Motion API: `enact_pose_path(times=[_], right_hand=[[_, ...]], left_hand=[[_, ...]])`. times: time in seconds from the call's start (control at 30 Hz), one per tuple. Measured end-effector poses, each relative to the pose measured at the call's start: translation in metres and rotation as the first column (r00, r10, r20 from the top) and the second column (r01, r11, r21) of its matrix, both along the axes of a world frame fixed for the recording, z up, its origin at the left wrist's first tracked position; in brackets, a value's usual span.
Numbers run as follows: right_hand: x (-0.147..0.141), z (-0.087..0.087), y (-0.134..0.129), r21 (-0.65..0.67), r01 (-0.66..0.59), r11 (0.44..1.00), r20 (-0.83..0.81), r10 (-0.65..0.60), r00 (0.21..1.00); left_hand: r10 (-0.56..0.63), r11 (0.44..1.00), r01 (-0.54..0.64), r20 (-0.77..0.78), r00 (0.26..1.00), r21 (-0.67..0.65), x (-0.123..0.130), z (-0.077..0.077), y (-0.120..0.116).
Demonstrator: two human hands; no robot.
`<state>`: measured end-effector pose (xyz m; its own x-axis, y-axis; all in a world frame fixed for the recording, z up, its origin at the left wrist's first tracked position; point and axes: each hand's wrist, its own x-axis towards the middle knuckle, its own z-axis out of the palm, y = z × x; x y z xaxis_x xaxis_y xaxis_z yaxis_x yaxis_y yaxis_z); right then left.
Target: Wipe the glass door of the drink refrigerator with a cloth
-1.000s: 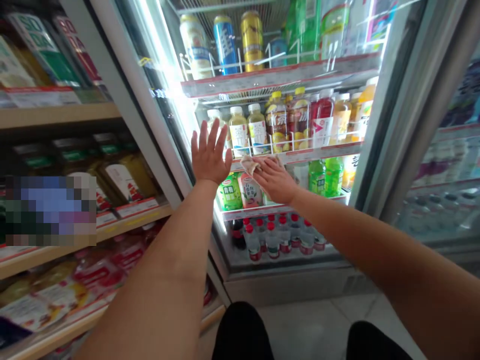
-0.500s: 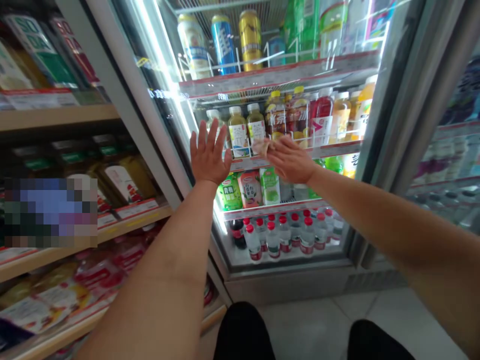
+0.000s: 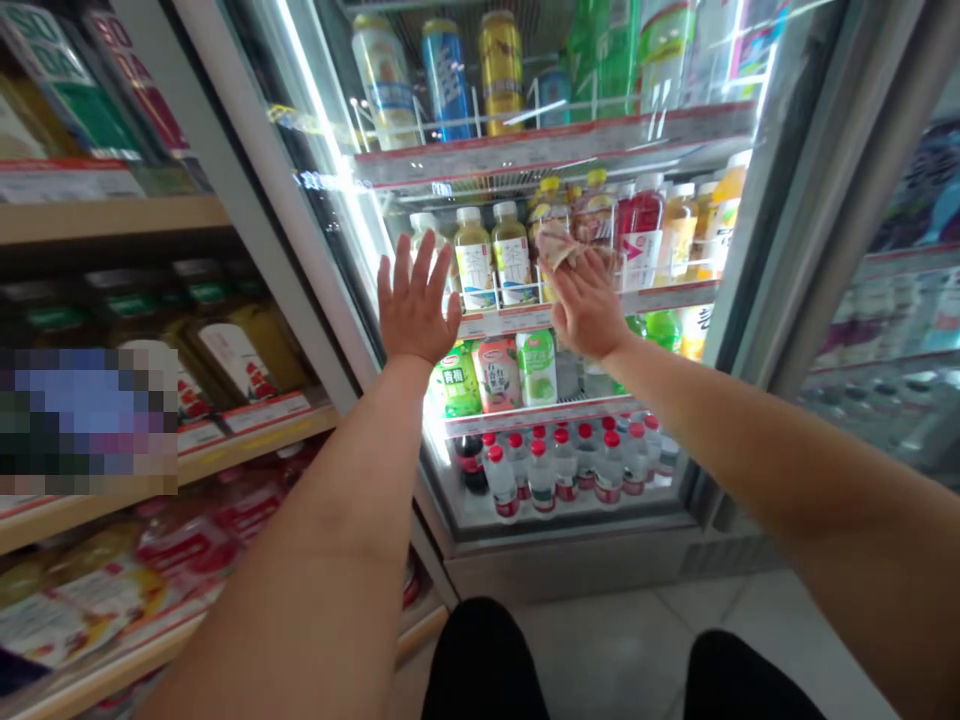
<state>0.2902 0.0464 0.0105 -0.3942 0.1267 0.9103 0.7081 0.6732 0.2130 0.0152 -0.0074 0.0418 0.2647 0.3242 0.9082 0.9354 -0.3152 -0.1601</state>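
Observation:
My left hand (image 3: 417, 308) rests flat with fingers spread on the glass door (image 3: 517, 550) of a drinks fridge, near its left side. Holding a crumpled pale cloth (image 3: 559, 248), my right hand (image 3: 589, 302) presses it to the glass in front of the yellow-capped tea bottles (image 3: 598, 205). Behind the glass, between my hands, stand white-capped tea bottles (image 3: 474, 258). Below them are green and pink cartons (image 3: 498, 375). Part of the cloth is hidden under my right fingers.
Cans (image 3: 446, 80) line the fridge's top shelf, and red-capped water bottles (image 3: 541, 478) fill its bottom. On the left, wooden shelves (image 3: 262, 435) carry bottles and packets. Another fridge (image 3: 885, 300) stands at the right. My knees (image 3: 484, 660) are close below the door.
My right hand has moved slightly up with the cloth, its fingers now pointing more upward. My left hand stays almost where it was on the glass.

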Motion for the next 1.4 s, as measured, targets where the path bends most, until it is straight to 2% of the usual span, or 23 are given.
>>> enact_pose_path(times=[0.1, 0.3, 0.43, 0.5, 0.6, 0.7, 0.77, 0.83, 0.87, 0.93, 1.0, 1.03, 1.1, 1.2, 1.3, 1.4], right_hand=[[-0.005, -0.029, -0.004, 0.005, -0.043, 0.999, 0.062, 0.042, 0.997], [-0.014, -0.068, -0.015, -0.075, -0.144, 0.987, 0.194, 0.156, 0.968], [-0.016, -0.091, -0.018, -0.070, -0.252, 0.965, 0.441, 0.257, 0.860], [-0.013, -0.092, -0.016, -0.050, -0.309, 0.950, 0.556, 0.283, 0.781], [-0.005, -0.068, -0.010, -0.043, -0.326, 0.944, 0.626, 0.280, 0.728], [0.006, -0.019, -0.004, -0.013, -0.270, 0.963, 0.538, 0.234, 0.810], [0.016, 0.021, 0.000, 0.029, -0.193, 0.981, 0.364, 0.169, 0.916], [0.027, 0.059, 0.003, 0.073, -0.089, 0.993, 0.085, 0.083, 0.993], [0.033, 0.075, 0.005, 0.082, -0.032, 0.996, -0.061, 0.037, 0.997], [0.040, 0.097, 0.007, 0.064, 0.054, 0.997, -0.308, -0.031, 0.951], [0.041, 0.101, 0.008, 0.042, 0.078, 0.996, -0.410, -0.054, 0.910], [0.038, 0.096, 0.007, 0.040, 0.070, 0.997, -0.404, -0.048, 0.914], [0.026, 0.073, 0.006, 0.056, 0.026, 0.998, -0.305, -0.008, 0.952], [0.003, 0.021, 0.003, 0.078, -0.083, 0.993, -0.064, 0.088, 0.994], [-0.013, -0.031, -0.002, 0.039, -0.175, 0.984, 0.124, 0.169, 0.978], [-0.019, -0.066, -0.009, -0.036, -0.215, 0.976, 0.258, 0.217, 0.942]], left_hand=[[0.028, 1.000, -0.028, -0.011, 1.000, -0.010, -0.001, -0.001, 0.001], [0.015, 1.000, -0.015, -0.019, 1.000, 0.021, -0.001, -0.002, 0.000], [0.023, 0.999, -0.023, -0.025, 0.999, 0.030, -0.001, -0.001, 0.000], [0.035, 0.999, -0.035, -0.028, 0.999, 0.017, -0.001, -0.001, -0.001], [0.042, 0.999, -0.042, -0.026, 0.999, 0.003, 0.000, -0.001, -0.003], [0.026, 1.000, -0.026, -0.010, 1.000, 0.001, 0.000, 0.000, -0.003], [0.003, 1.000, -0.003, 0.009, 1.000, 0.006, 0.000, 0.000, -0.002], [-0.021, 1.000, 0.021, 0.018, 1.000, 0.018, 0.000, -0.001, -0.001], [-0.027, 0.999, 0.027, 0.017, 0.999, 0.023, 0.000, -0.001, -0.001], [-0.029, 0.999, 0.029, 0.010, 1.000, 0.034, 0.000, -0.001, -0.001], [-0.021, 0.999, 0.021, 0.000, 1.000, 0.040, -0.001, 0.000, -0.001], [-0.015, 0.999, 0.015, -0.005, 1.000, 0.042, -0.001, 0.000, -0.001], [-0.010, 0.999, 0.010, -0.007, 1.000, 0.040, -0.001, 0.000, -0.002], [-0.026, 0.999, 0.026, 0.011, 1.000, 0.026, 0.000, 0.000, -0.002], [-0.038, 0.999, 0.038, 0.022, 0.999, 0.010, 0.001, 0.000, -0.003], [-0.037, 0.999, 0.037, 0.015, 0.999, 0.015, 0.000, 0.000, -0.002]])
